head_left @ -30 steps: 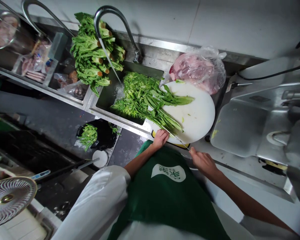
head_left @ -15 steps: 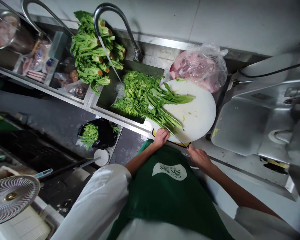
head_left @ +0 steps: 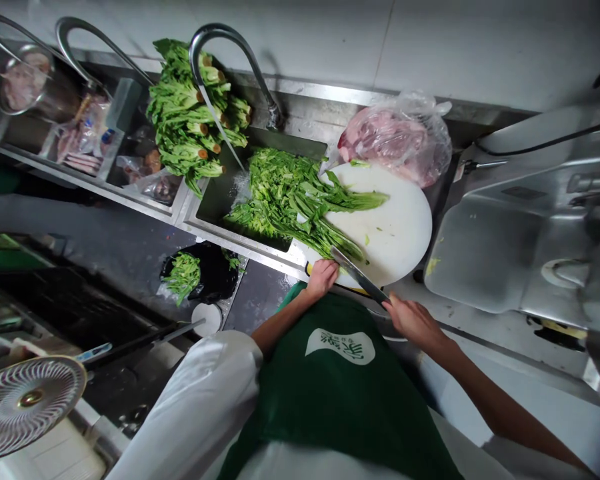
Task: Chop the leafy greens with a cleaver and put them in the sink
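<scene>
My right hand (head_left: 411,319) is closed around the handle of a kitchen knife (head_left: 360,277). Its blade slants up and left across the near edge of a round white cutting board (head_left: 405,227), its tip beside the stalks. Long leafy greens (head_left: 337,233) lie over the left half of the board, with a second bunch farther back. At their near end, my left hand (head_left: 323,277) is curled against the stalks, left of the blade; its fingertips are partly hidden. Cut greens (head_left: 275,187) heap up in the sink (head_left: 207,207) left of the board.
Water runs from a curved faucet (head_left: 230,30) into the sink. Whole greens (head_left: 180,113) are stacked to its left. Bagged raw meat (head_left: 395,143) sits behind the board. A metal basin (head_left: 480,253) stands right. On the floor, a black-lined bin (head_left: 215,273) holds green scraps.
My right hand has drawn slightly right and down with the knife, and the blade now shows more of its flat side. My left hand stays at the stalks. The view has shifted slightly.
</scene>
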The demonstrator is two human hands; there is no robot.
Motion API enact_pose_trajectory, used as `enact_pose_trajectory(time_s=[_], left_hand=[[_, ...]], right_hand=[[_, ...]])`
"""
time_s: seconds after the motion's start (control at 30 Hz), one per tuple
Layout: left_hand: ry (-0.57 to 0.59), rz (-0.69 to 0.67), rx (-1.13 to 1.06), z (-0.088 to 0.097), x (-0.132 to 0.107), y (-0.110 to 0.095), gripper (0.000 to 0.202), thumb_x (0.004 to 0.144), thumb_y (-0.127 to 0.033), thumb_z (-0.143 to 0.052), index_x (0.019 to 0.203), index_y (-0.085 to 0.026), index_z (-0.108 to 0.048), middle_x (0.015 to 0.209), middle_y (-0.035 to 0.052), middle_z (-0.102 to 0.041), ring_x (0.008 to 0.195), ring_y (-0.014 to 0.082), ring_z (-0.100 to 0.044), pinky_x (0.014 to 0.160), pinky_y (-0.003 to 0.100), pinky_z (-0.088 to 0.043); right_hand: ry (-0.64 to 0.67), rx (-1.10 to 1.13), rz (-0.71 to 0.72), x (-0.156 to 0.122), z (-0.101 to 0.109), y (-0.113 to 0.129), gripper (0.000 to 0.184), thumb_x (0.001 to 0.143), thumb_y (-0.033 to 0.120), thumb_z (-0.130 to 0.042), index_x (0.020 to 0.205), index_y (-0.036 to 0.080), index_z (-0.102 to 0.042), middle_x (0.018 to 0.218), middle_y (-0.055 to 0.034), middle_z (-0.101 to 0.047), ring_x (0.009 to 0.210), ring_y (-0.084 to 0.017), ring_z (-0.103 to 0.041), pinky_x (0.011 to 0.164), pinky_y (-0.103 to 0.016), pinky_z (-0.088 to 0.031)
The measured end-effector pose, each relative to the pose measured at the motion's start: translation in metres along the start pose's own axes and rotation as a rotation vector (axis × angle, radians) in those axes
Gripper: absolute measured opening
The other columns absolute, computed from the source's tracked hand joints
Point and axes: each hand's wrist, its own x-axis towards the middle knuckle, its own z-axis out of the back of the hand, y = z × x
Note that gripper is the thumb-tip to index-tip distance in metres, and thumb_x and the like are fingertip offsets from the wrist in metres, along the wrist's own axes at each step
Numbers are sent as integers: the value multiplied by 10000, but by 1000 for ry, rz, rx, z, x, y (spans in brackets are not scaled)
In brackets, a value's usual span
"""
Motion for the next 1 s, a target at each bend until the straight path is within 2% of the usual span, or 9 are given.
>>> enact_pose_trajectory(time_s=[0.07,0.17,0.3,0.4,0.5,0.6,0.77,1.0], left_hand=[[1,37,9,5,12,-5,248,1041,-312,-453,1034,-198,-673,991,90,-656,928,211,-556,840,383,-455],[-5,69,37,6,46,-11,250,1039,-310,-462,1047,-211,-691,1009,89,-639,937,223,-531,839,392,-435],[14,18,44,-5,99,-10,258,1028,-283,-475,984,-202,-716,997,94,-619,900,231,-504,805,391,-436],[43,-29,-13,-10,119,-8,264,1031,-274,-464,964,-186,-703,966,94,-610,896,228,-507,838,395,-454],[-2,7,-66,-8,119,-11,262,1037,-321,-461,1008,-175,-676,996,94,-610,943,226,-518,881,401,-464],[-62,39,-61,-8,107,-19,267,1036,-358,-469,1023,-181,-670,1051,98,-610,1004,233,-515,915,421,-458],[9,-23,-81,-19,93,-26,287,1047,-334,-437,1026,-180,-677,1033,98,-600,984,226,-523,892,409,-478],[60,-11,-55,-22,97,-26,319,1052,-334,-400,1053,-177,-677,1039,112,-586,1003,236,-514,906,416,-478]], right_hand=[[-47,21,-62,-12,5,-12,316,1054,380,-321,1044,183,-568,757,-75,-712,735,-216,-698,615,-286,-327],[-94,-17,-158,-26,11,-31,292,1047,352,-338,1034,173,-568,750,-87,-716,723,-230,-700,619,-298,-332],[-90,-66,-186,-31,17,-45,294,1048,326,-318,1036,171,-568,758,-90,-730,715,-236,-704,625,-313,-347],[-87,-88,-187,-29,18,-47,305,1050,331,-308,1035,175,-570,758,-86,-731,714,-232,-707,621,-311,-355],[-88,-114,-205,-25,16,-48,302,1055,335,-308,1054,173,-563,772,-88,-736,739,-240,-718,631,-309,-362],[-89,-126,-189,-20,14,-50,301,1058,349,-313,1069,172,-556,784,-92,-739,757,-248,-725,638,-309,-369],[-78,-136,-165,-15,17,-55,295,1058,342,-318,1084,166,-553,798,-94,-739,777,-248,-730,653,-307,-384],[-75,-148,-129,-18,29,-59,298,1056,334,-299,1087,159,-538,771,-104,-732,746,-261,-726,630,-319,-372]])
